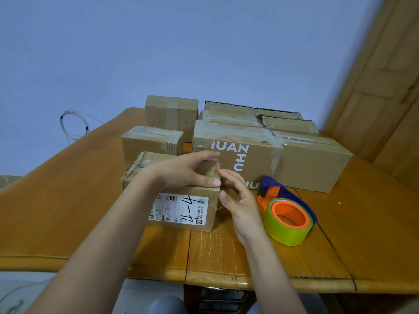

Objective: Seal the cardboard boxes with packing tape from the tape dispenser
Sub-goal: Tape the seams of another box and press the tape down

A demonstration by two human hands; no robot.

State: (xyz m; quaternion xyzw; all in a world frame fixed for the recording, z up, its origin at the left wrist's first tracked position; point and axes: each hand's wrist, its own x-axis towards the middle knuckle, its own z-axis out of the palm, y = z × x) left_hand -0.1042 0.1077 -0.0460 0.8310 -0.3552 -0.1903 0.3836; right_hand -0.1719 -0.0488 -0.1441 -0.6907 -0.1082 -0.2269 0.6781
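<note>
A small cardboard box [181,209] with a white shipping label lies on the wooden table [68,211] in front of me. My left hand [181,171] lies over the box's top, thumb pressed along its near right edge. My right hand [235,196] touches the box's right end with relaxed fingers, where clear tape folds over the corner. The tape dispenser [285,211], purple and orange with a yellow-green roll, rests on the table just right of my right hand; neither hand holds it.
Several taped cardboard boxes stand behind, among them a long one printed HUAN [238,152] and another to its right [315,164]. A coil of thin wire [72,125] hangs on the wall at the left. A wooden door [385,87] is at the right.
</note>
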